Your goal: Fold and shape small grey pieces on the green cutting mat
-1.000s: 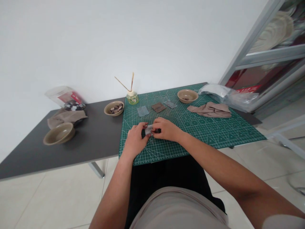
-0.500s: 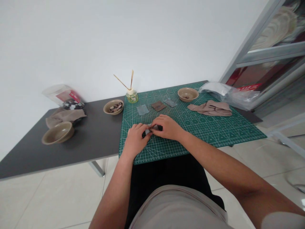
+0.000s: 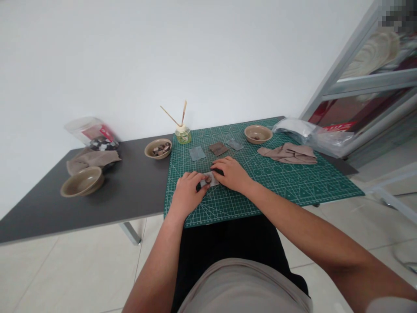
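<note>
A white wall rises behind a dark grey bench, and the floor is pale tile. A green cutting mat lies on the right part of the bench.

Near the front edge of the mat, between both hands, is a small pale strip with a round brown piece on it and dark material at its ends. The grip of the left hand is closed on its left end. The grip of the right hand is closed on its right end, with the fingers bent over it.

From the left stand a tilted clear jar, a beige cloth, a tan bowl, a bowl of brown pieces and a small bottle with two sticks. On the mat lie a grey square, a brown square, a small grey square, a third bowl and a second cloth. Beyond them are a plastic bag and a metal shelf frame.
</note>
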Tool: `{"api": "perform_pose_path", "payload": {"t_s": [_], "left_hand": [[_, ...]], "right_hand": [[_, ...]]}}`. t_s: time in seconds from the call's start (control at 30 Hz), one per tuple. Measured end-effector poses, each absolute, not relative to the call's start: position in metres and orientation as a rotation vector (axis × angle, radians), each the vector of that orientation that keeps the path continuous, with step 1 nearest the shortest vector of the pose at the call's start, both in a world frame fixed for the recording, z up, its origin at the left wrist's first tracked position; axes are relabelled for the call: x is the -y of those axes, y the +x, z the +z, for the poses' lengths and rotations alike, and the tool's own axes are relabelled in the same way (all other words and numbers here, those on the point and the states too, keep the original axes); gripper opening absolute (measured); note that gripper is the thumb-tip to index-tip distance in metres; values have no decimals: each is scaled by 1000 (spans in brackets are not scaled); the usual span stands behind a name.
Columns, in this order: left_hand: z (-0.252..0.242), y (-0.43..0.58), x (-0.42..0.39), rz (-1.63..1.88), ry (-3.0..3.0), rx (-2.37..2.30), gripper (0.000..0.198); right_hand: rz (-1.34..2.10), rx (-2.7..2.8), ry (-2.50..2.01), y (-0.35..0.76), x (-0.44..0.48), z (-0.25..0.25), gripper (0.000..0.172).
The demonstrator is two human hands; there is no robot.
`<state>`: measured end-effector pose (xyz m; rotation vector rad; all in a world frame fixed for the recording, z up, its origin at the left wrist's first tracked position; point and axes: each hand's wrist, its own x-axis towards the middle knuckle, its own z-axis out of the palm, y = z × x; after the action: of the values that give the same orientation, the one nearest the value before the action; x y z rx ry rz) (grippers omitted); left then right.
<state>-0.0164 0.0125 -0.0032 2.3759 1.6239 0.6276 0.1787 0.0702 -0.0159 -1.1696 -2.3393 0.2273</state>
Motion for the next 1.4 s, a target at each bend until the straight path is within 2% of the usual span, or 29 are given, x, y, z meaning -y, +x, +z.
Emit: {"api": "perform_pose_path", "payload": {"t_s": [0.3, 0.4, 0.5, 0.8, 1.0, 1.07, 1.17, 1.4], "left_hand": [[-2, -17, -12, 648, 2346, -1598, 11], [-2, -17, -12, 639, 2331, -1594, 14], [0, -16, -12, 607, 2316, -1608, 15], [2, -15, -10, 563, 2325, -1639, 13], [1, -16, -11, 576, 2352, -1635, 14], [0, -16, -11, 562, 2356, -1638, 14], [0, -16, -11, 558, 2363, -1641, 14], [-1, -17, -12, 572, 2365, -1637, 13]], "right_hand": [[151, 2532, -973, 140, -96, 4, 37], [105, 2594, -1079, 126, -119, -4, 58], [200, 2645, -1215, 117, -134, -12, 63], [85, 2566, -1340, 104, -128, -10, 46], [-13, 2453, -1350, 114, -130, -8, 56], [-43, 2373, -1474, 125, -132, -9, 52], [59, 2301, -1697, 140, -135, -12, 56], [33, 2283, -1645, 145, -130, -6, 51]]}}
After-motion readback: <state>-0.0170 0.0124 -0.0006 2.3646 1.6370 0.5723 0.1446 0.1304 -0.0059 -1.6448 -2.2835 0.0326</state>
